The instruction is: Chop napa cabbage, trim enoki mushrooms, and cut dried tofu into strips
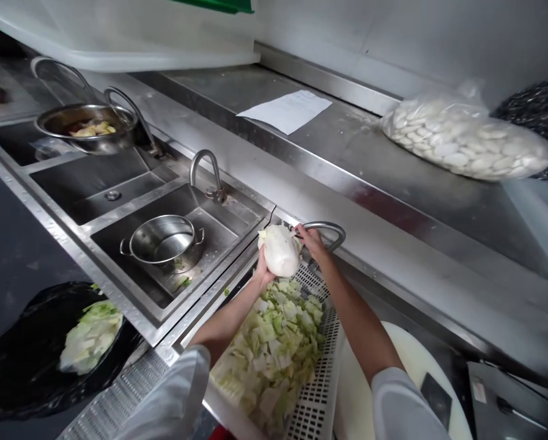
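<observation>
My left hand is wrapped round the left side and underside of a pale head of cabbage, its whitish base turned toward me. The fingers of my right hand are bent against the cabbage's upper right edge, just in front of a curved steel faucet. Below both hands, a white perforated basket holds a heap of cut cabbage leaves. The far side of the cabbage and some fingertips are hidden.
Left of the basket, a steel pot stands in a sink; a steel bowl rests farther back. Cabbage leaves lie in a black bag at lower left. A round white cutting board bears a cleaver. Paper and a filled plastic bag lie on the shelf.
</observation>
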`<state>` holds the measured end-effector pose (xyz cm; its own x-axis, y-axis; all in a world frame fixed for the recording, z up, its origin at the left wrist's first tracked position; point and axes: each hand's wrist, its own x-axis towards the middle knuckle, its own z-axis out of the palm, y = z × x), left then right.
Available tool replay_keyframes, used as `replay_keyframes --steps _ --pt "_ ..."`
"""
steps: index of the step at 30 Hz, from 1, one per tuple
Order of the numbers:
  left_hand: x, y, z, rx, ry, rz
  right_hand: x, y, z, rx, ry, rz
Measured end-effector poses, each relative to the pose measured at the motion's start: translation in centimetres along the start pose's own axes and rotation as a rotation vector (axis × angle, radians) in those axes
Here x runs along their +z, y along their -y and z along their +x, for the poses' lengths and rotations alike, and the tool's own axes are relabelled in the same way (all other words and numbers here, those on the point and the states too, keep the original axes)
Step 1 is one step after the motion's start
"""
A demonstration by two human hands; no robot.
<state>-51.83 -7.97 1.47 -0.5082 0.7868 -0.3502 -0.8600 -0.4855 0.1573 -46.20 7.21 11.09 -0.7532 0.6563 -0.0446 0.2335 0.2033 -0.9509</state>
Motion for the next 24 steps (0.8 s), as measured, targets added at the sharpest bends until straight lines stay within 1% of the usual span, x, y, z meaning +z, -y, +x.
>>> replay_keyframes --steps 3,5,8,11,14,16,18,21,24 --pt "0.5 2.2 2.3 -0.053 -0.075 -0.037 -0.4 -0.7 0.5 -0.061 -0.017 -0.106" --pt "0.7 2.9 3.5 -0.058 -0.146 -0.042 -0.6 -0.9 1.0 -0.082 -0.047 -0.207" --pt "0.9 3.0 4.7 -0.039 -0.225 -0.037 -0.9 -0.9 1.7 -0.131 -0.101 -0.364" --pt "1.3 2.6 5.3 -0.037 -0.275 -0.015 -0.7 -1.0 1.9 -0.164 -0.077 -0.46" --pt "1.8 2.5 5.7 -0.039 -0.249 0.016 -0.2 -1.6 1.8 -0.211 -0.055 -0.541" --pt "1.9 2.9 5.9 -0.039 -0.179 0.01 0.1 -2.3 1.4 -0.257 -0.087 -0.609" --pt "1.6 3.5 5.9 -0.037 -0.107 -0.014 0.2 -3.3 0.3 -0.284 -0.132 -0.661" --pt "0.5 4.6 5.4 -0.026 -0.04 -0.049 -0.2 -5.1 -2.7 -0.273 -0.182 -0.687" --pt "-1.0 5.3 4.1 -0.006 -0.021 -0.059 -0.8 -7.0 -6.6 -0.278 -0.152 -0.662"
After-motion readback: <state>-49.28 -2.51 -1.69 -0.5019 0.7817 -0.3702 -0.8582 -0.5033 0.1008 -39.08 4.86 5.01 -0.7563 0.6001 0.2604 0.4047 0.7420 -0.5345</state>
